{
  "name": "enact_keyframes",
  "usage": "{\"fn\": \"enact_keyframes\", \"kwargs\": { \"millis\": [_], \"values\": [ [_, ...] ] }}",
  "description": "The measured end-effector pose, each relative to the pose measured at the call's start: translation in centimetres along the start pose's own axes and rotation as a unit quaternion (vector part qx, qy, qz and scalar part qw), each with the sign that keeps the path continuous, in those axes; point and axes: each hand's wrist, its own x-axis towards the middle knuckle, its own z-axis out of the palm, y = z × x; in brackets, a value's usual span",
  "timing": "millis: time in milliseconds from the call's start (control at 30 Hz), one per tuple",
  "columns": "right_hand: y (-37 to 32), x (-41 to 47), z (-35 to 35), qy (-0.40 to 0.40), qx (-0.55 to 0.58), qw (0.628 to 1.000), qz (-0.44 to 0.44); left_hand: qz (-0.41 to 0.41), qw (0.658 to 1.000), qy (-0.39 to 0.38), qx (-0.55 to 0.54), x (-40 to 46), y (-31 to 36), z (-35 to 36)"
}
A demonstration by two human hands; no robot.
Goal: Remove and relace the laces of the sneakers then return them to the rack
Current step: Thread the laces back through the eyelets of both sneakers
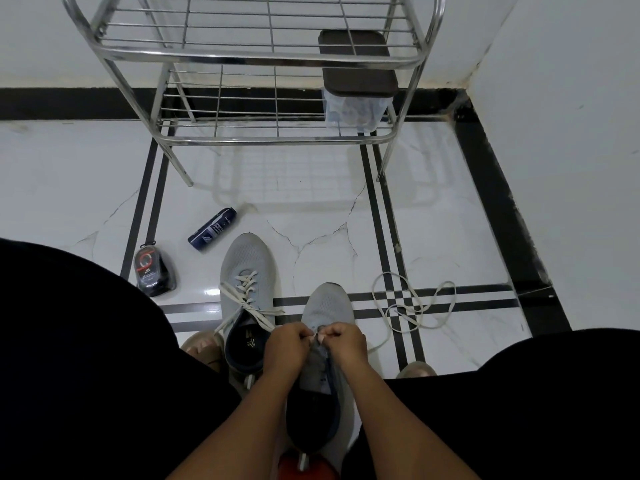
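Lace (316, 336) pinched between fingers of left hand (285, 344) and right hand (344, 342), over sneaker (327, 306)

Two pale grey sneakers (247, 271) with dark navy linings are seen, threaded with off-white laces (412, 306). The floor (450, 237) is patterned in white marble crossed by black stripes. A silver rack (242, 57) and a navy spray can (212, 229) are shown.

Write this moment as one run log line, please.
left hand: pinches lace | right hand: pinches lace | right sneaker: being laced | left sneaker: laced | rack: no sneakers
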Motion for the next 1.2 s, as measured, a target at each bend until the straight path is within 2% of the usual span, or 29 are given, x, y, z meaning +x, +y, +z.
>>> {"fn": "enact_keyframes", "kwargs": {
  "millis": [167,400,533,733,800,933,1067,1133,1200],
  "values": [
    [-0.1,-0.7,0.9,0.049,-0.04,0.998,-0.018,-0.034,0.999,0.017,0.004,0.0,0.3,0.4],
    [-0.6,-0.7,1.0,0.052,-0.078,0.996,-0.013,-0.023,0.999,0.016,0.019,0.1,0.2,1.0],
    [-0.5,-0.3,0.9,0.043,-0.057,0.997,-0.014,-0.032,0.999,0.006,-0.016,0.4,0.0,0.9],
    [0.2,0.2,0.9,0.036,0.046,0.998,0.028,-0.018,0.999,-0.01,-0.025,0.8,-0.3,0.5],
    [-0.1,0.0,0.7,0.042,0.041,0.998,0.017,-0.011,1.0,-0.023,-0.017,1.0,-0.4,0.5],
    [-0.6,-0.9,0.4,0.069,-0.056,0.996,-0.03,-0.012,0.999,-0.043,0.007,1.5,-0.1,0.4],
    [-1.6,-2.4,-0.1,0.079,-0.215,0.97,-0.078,-0.017,1.0,0.006,0.01,1.5,0.8,0.5],
    [-1.8,-3.5,-0.5,0.085,-0.265,0.959,-0.055,0.001,1.0,0.005,0.012,1.6,1.1,0.6],
    [-1.3,-4.4,-1.0,0.048,-0.3,0.953,0.005,0.01,1.0,-0.007,0.014,1.9,1.2,0.8]
  ]
}}
